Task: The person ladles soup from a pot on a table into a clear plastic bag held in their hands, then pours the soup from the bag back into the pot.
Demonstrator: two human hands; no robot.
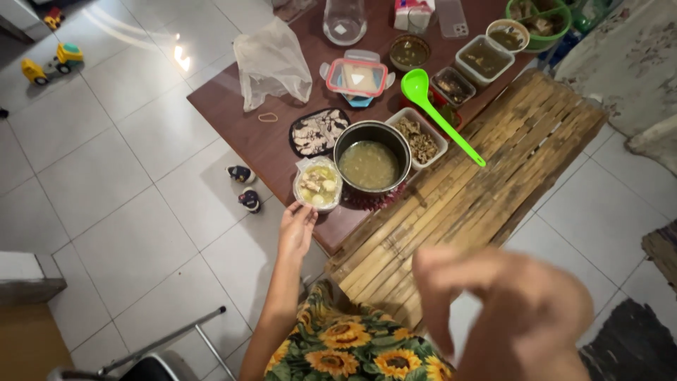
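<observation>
Head view looks straight down on a dark brown surface [233, 106] set on a pale tiled floor [120, 176], with a slatted bamboo bench [493, 162] butting against it at 4 o'clock. Far out at 10 o'clock, yellow toy trucks [49, 63] lie on the tiles, and two small shoes [245, 187] sit on the floor just beside the surface's near-left edge. On the surface, a crumpled clear plastic bag [271, 63] stands at 11 o'clock with a rubber band [268, 118] near it.

The left hand [296, 229] reaches up from 6 o'clock, fingers loosely spread and holding nothing, its fingertips touching or nearly touching the near rim of a small clear tub [318, 185] of pale soup with chunks. That tub stands at the surface's near edge, directly at 12 o'clock from the left hand and touching a metal pot [371, 156] of greenish-yellow broth at its 3 o'clock. A black tray of sliced pale meat [317, 132] lies just beyond the tub.

Past the pot are a red-rimmed lidded box [357, 77], a glass jug [344, 21], a white tray of brown pieces [419, 137], and a bright green ladle [437, 113] lying across the trays. Several tubs of dark sauce [483, 58] and a green bowl [539, 17] crowd 1 o'clock.

The right hand [515, 310] hangs blurred close to the camera at 5 o'clock, well apart from the tub, fingers curled loosely, nothing in it.
</observation>
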